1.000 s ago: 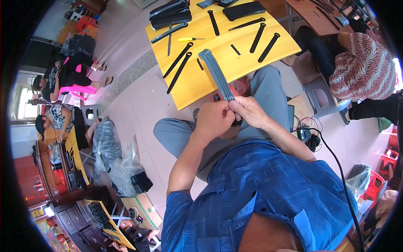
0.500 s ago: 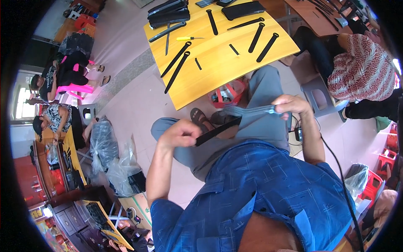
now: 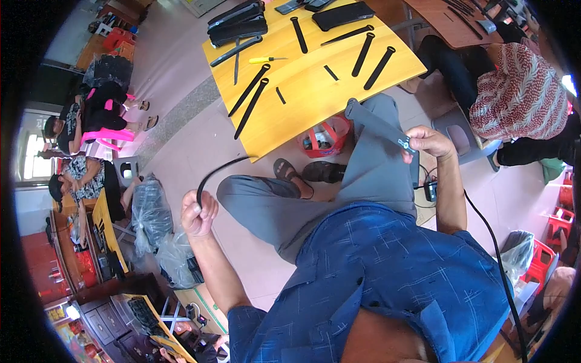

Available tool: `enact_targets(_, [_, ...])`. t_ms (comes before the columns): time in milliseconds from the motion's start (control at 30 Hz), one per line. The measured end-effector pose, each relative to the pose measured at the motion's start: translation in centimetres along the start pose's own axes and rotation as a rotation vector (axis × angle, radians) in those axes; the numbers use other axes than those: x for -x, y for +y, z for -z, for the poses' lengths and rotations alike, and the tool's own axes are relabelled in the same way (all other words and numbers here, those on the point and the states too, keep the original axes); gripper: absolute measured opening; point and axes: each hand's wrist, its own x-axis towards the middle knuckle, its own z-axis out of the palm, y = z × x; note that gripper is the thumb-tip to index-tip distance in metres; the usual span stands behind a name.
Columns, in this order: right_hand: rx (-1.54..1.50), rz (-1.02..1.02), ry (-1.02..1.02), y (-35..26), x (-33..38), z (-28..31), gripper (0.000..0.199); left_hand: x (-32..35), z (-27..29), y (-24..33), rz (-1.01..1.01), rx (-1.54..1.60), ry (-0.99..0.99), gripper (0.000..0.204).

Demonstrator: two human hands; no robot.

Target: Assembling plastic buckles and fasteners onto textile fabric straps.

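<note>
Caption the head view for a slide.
Left hand holds a curved black strap, right hand grey strapping, before a yellow table.

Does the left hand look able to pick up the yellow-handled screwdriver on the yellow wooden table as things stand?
Probably not straight away: the left hand is closed around a thin curved black strap, although nothing lies on top of the yellow-handled screwdriver.
</note>
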Motion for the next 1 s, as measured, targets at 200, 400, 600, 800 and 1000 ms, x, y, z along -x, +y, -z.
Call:
enact_targets(200, [-0.001,-0.014,-0.003,-1.4,-2.3,-2.6,0.038,-2.9,-0.9,1.1,-0.087,-0.064,-0.013,0.019])
enact_targets(400, [-0.029,0.008,-0.034,-1.0,-3.1,-3.4,0.031,-9.4,-1.1,3.2,-0.144,-0.045,0.049,0.014])
enact_targets(600, [-0.120,-0.006,-0.027,0.2,-4.3,-4.3,0.030,-18.6,-0.1,4.6,-0.094,-0.110,0.127,0.012])
enact_targets(800, [-0.166,-0.013,-0.029,1.4,-5.0,-4.1,0.030,-27.2,0.3,3.4,-0.016,-0.200,0.159,0.010])
enact_targets(1000, [-0.185,-0.037,0.042,1.7,-4.9,-3.6,0.031,-29.4,5.7,0.1,0.130,-0.300,0.244,0.014])
